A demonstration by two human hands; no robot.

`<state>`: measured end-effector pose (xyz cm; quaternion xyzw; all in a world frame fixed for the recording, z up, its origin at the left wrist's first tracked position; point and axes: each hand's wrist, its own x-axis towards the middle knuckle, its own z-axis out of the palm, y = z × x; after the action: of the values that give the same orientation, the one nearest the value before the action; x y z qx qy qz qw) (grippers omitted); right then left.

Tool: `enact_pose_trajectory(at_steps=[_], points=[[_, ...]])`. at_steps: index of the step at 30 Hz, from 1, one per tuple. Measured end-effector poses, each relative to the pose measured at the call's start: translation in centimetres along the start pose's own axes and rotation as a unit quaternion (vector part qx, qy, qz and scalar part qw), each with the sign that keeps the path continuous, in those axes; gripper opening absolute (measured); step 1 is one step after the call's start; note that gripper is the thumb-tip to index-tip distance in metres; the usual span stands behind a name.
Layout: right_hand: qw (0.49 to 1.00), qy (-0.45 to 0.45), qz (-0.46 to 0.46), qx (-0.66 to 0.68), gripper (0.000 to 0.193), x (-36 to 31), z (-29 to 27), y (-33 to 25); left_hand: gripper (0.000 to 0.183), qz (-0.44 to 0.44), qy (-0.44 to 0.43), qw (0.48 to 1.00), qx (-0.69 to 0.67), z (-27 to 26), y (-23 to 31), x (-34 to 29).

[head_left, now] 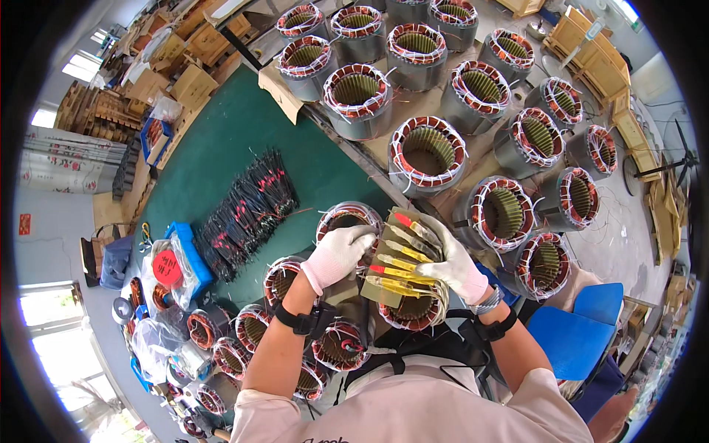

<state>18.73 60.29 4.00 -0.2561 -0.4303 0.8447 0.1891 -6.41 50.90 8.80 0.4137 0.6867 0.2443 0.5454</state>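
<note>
White gloves cover both of my hands. My right hand (pixel 456 267) is closed at the right edge of a brownish-green card (pixel 380 286), gripping several lead wires with yellow sleeves (pixel 402 267); two of them have red ends. The wires bend down toward a motor stator (pixel 410 316) with copper windings and white lacing, just below the card. My left hand (pixel 340 255) is left of the card, its fingers pressed together over the rim of another stator (pixel 350 214). Whatever its fingertips may hold is hidden.
Several wound stators stand on the table beyond, such as one laced stator (pixel 427 156). A pile of black wires with red marks (pixel 247 210) lies on the green mat (pixel 214 125). At left is a blue bin (pixel 193 258); at right, a blue chair (pixel 583 332).
</note>
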Motion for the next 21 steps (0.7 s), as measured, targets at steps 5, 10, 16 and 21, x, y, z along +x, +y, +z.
enact_pose_trajectory(at_steps=[5,10,16,21], points=[[1.0,0.019,0.014,-0.014,0.099,-0.1,0.5,-0.8,0.048,0.037,-0.051,0.993,-0.1,-0.1,-1.7,0.6],[1.0,0.011,0.018,-0.01,0.096,0.0,0.3,-0.6,0.047,0.003,-0.082,0.985,-0.151,-0.3,-1.1,0.5],[0.999,0.015,0.006,-0.032,0.095,-0.2,0.4,-1.0,0.023,-0.009,0.17,0.985,-0.016,1.1,-0.3,-4.7],[0.999,0.016,-0.001,-0.033,0.095,-0.6,1.3,-1.3,0.03,-0.119,0.0,0.973,-0.196,2.2,-2.5,-7.3]])
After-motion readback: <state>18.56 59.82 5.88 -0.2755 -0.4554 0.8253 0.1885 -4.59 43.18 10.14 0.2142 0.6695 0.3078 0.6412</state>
